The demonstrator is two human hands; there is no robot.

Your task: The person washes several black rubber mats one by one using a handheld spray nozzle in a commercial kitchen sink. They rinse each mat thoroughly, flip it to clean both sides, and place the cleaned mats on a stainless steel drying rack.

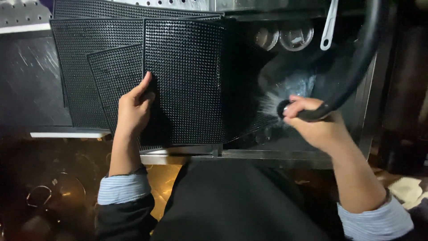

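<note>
My left hand (133, 107) grips the left edge of a black studded rubber mat (187, 80), which stands tilted over the sink's edge. My right hand (314, 122) is closed around the nozzle of a black spray hose (361, 58) that curves up to the right. Water sprays (272, 100) from the nozzle leftward onto the mat's right side. Two or three more black studded mats (89, 58) lie overlapped behind and to the left of the held one.
A dark metal sink (294, 147) lies under the spray, its steel front rim (187, 156) running across the middle. Two round metal lids (285, 35) and a white handled tool (329, 27) are at the back. A steel counter (26, 80) is at left.
</note>
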